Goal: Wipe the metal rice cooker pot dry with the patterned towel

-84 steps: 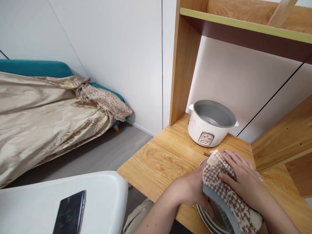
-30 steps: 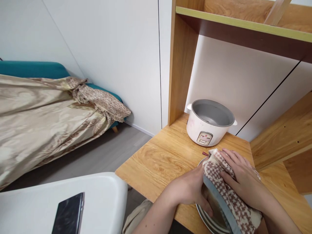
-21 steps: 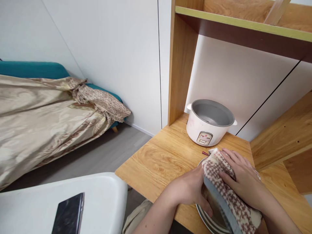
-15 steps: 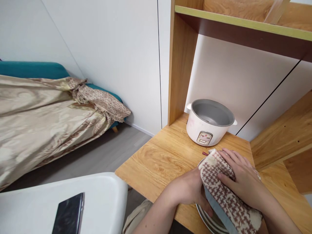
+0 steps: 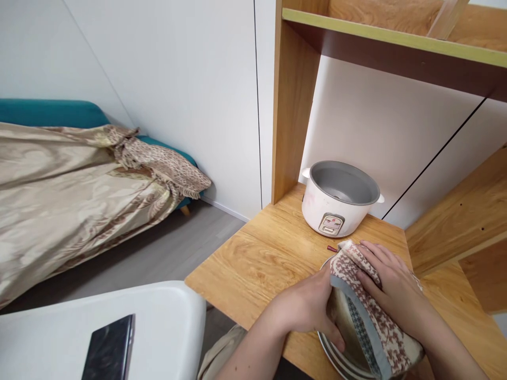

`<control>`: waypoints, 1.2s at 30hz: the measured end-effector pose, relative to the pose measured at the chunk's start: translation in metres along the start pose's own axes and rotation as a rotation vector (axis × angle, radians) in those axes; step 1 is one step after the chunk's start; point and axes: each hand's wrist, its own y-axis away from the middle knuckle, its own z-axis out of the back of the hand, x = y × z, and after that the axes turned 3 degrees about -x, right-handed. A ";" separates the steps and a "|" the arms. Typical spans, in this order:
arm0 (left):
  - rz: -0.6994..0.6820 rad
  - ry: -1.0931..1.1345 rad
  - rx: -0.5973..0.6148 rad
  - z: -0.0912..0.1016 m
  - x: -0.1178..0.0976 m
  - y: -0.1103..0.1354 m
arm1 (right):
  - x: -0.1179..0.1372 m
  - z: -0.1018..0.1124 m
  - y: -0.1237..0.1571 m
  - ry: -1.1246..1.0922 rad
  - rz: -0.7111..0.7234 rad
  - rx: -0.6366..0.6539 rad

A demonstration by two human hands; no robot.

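Note:
A round metal lid or pan (image 5: 336,354) rests on the wooden desk (image 5: 257,258) at the lower right. My left hand (image 5: 309,309) grips its left rim, fingers curled round the edge. My right hand (image 5: 390,285) lies on a brown-and-white houndstooth cloth (image 5: 356,301) with a grey border and presses it onto the metal piece. A small red object (image 5: 331,248) peeks out just beyond the cloth. Behind them stands a white rice cooker (image 5: 340,198), with no lid on it and a grey inside.
A wooden shelf upright (image 5: 291,105) and shelf board (image 5: 396,42) rise over the desk. A white chair seat (image 5: 166,322) carries a dark phone (image 5: 106,348) at the lower left. A teal sofa under a beige patterned blanket (image 5: 79,184) stands across the grey floor.
The right hand has shifted the cloth a little over the metal piece, folding its front edge differently. The left hand stays on the rim. The view drifted slightly.

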 end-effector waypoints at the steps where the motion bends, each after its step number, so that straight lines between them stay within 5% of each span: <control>1: 0.013 -0.007 0.007 0.000 0.000 0.000 | 0.001 0.000 0.000 0.001 -0.007 0.001; 36: 0.039 -0.049 0.042 0.001 -0.003 -0.001 | 0.002 -0.001 0.002 -0.001 0.001 -0.031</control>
